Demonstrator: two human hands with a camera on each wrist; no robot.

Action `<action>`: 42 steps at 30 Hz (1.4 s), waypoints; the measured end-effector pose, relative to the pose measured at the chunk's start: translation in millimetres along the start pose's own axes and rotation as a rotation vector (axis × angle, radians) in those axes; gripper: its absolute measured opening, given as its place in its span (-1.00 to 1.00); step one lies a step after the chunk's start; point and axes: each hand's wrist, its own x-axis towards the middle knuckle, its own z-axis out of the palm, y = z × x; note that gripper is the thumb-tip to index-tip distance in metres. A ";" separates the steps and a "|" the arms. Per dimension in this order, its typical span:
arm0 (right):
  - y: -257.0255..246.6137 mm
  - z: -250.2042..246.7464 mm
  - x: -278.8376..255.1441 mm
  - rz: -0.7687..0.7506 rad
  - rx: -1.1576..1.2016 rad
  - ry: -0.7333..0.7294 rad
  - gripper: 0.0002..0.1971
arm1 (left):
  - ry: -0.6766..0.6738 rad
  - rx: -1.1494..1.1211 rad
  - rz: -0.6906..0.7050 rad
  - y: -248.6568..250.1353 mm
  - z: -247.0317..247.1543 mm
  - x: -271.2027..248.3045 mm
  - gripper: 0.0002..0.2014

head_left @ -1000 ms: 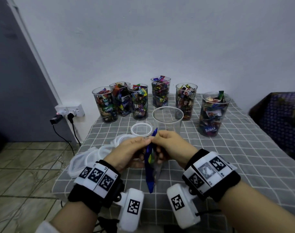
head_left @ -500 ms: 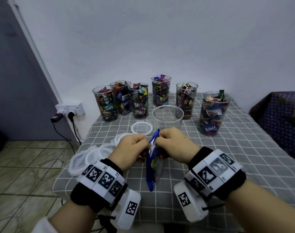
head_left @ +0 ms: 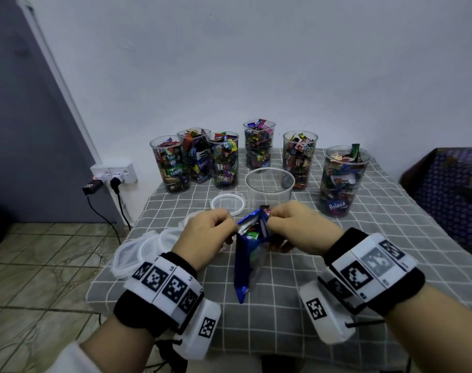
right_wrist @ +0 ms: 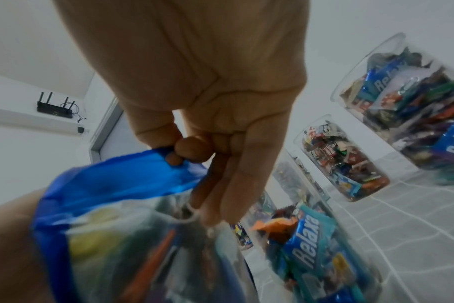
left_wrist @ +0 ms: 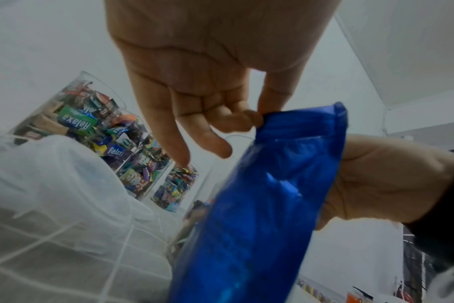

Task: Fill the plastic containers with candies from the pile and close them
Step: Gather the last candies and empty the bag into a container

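A blue candy bag (head_left: 247, 258) hangs upright above the table's middle, its top pulled apart so wrapped candies show inside. My left hand (head_left: 206, 235) pinches the bag's left top edge (left_wrist: 272, 116) between thumb and forefinger. My right hand (head_left: 299, 227) pinches the right top edge (right_wrist: 169, 157). Just behind the bag stands an empty clear plastic container (head_left: 269, 185). A round clear lid (head_left: 227, 203) lies to its left.
Several clear containers full of candies (head_left: 224, 160) line the back of the grey checked tablecloth (head_left: 390, 227), one more (head_left: 341, 181) at the right. A heap of clear lids (head_left: 140, 251) sits at the table's left edge. Wall socket with plugs (head_left: 113, 175) at left.
The two hands have drawn apart and the bag's top, closed a second ago, now gapes open. The bag has stayed in the same place.
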 end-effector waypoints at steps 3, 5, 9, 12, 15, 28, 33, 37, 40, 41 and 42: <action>-0.3 -4.2 1.0 -0.054 -0.096 0.030 -0.73 | -0.164 -0.114 -0.008 -2.4 -5.4 -1.3 -0.58; -2.2 -5.8 -0.3 -0.081 -0.126 0.035 -0.74 | -0.303 -0.097 -0.020 -7.3 -6.4 -3.1 -0.03; -10.4 -5.9 -4.7 -0.128 -0.138 0.037 -0.77 | -0.487 -0.062 -0.009 -3.2 5.1 -10.8 0.00; -15.8 -6.9 -8.0 -0.151 -0.101 0.007 -0.78 | -0.466 -0.104 0.055 5.4 7.8 -13.4 -0.19; -21.3 -8.7 -11.5 -0.196 -0.039 -0.003 -0.79 | -0.449 -0.093 0.114 11.4 2.4 -13.9 -0.25; -34.0 -1.7 -22.1 -0.233 0.439 -0.058 -0.64 | 0.250 -0.197 0.393 58.9 -48.0 4.7 -0.42; -43.3 12.2 -17.2 -0.129 0.502 -0.257 -0.60 | 0.387 -0.293 0.502 88.2 -41.5 23.8 -0.52; -48.2 11.7 -1.9 -0.079 0.838 -0.221 -0.22 | 0.283 -0.403 0.449 110.8 -20.8 30.1 -0.38; -50.0 1.4 1.8 -0.168 1.073 -0.096 -0.26 | 0.210 -0.464 0.382 112.9 -6.2 31.8 -0.32; -49.7 -3.0 1.9 -0.191 1.111 -0.045 -0.28 | 0.195 -0.482 0.355 112.0 -2.2 32.1 -0.38; -48.0 -7.3 2.9 -0.207 1.137 0.008 -0.28 | 0.182 -0.492 0.332 110.9 1.4 32.4 -0.47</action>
